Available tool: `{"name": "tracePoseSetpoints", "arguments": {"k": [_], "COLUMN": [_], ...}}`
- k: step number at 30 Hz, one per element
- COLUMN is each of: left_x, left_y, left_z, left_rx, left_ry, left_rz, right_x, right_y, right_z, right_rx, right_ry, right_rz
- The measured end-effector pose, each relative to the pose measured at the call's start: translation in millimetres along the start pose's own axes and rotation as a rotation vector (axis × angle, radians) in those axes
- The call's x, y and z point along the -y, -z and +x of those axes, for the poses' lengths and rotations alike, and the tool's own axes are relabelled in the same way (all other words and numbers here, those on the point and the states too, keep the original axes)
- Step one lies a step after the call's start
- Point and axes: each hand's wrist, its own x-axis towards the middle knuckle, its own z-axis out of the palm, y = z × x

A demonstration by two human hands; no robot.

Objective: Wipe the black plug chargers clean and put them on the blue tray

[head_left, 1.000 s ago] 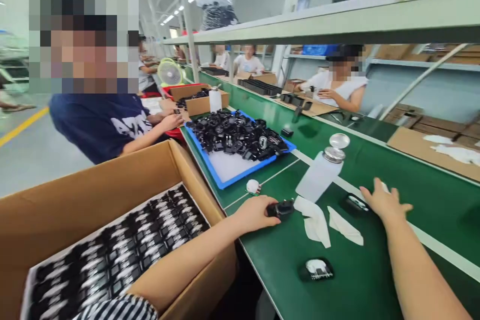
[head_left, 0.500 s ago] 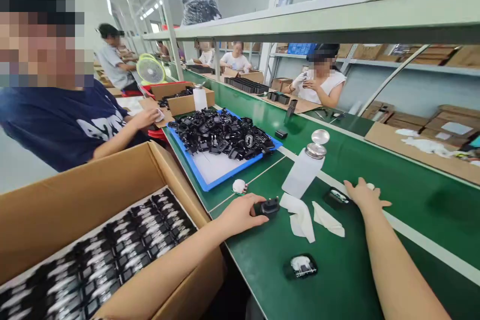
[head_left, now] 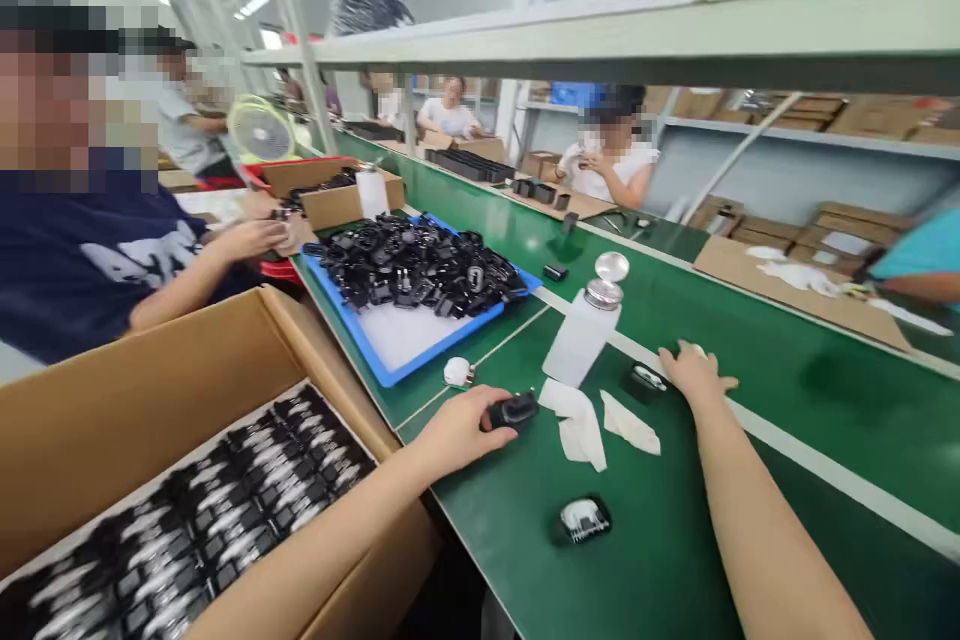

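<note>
Head view: left hand [head_left: 457, 430] grips black adapter [head_left: 514, 410] (long axis pointing right).

I see bright, even light from ceiling strips [head_left: 255, 0]; edges stretch and blur, shadows stay soft.

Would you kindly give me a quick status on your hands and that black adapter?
Left hand gripping black adapter on green belt. Right hand open, flat beside second adapter. White cloths, pump bottle between them.
</note>
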Motion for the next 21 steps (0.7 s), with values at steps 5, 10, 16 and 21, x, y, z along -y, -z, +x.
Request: {"name": "tracePoseSetpoints", "arguments": {"k": [5, 10, 16, 21], "left_x": [1, 0, 0, -10], "left_y": [-0.4, 1.3, 0.9, 6.2], "left_z": [3, 1, 2, -10], "left_rx": [0.025, 0.032, 0.029, -0.233], "left_ry": [0.027, 0.018, 0.026, -0.011], "left_rz": [0.019, -0.002, 0.019, 0.098], "right_x": [-14, -8, 12, 13], "right_y": [18, 54, 65, 85], "right_z": [-2, -16, -34, -38], "right_rx": [0.102, 0.501, 0.787, 0.698], "right_ry": [0.054, 0.186, 0.283, 0.317], "right_rz": [0.207, 0.467, 0.187, 0.004]}}
